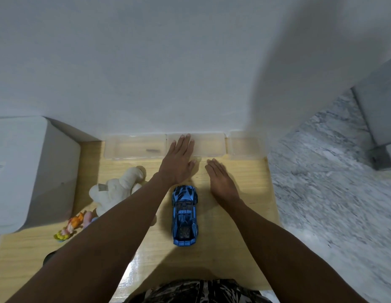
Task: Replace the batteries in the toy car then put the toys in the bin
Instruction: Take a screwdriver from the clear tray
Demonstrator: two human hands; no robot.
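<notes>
Three clear trays (134,147) — the leftmost holds one dark item (152,150) — both hands' fingers (185,145) straight, holding nothing.

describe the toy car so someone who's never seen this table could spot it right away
Start at the wooden table against the white wall, with clear plastic trays along its far edge. Between the person's two outstretched forearms lies the toy car, nose pointing toward the trays. It is the only shiny blue, hard-bodied toy; its neighbours to the left are a soft white plush toy and a small orange and pink figure.
</notes>
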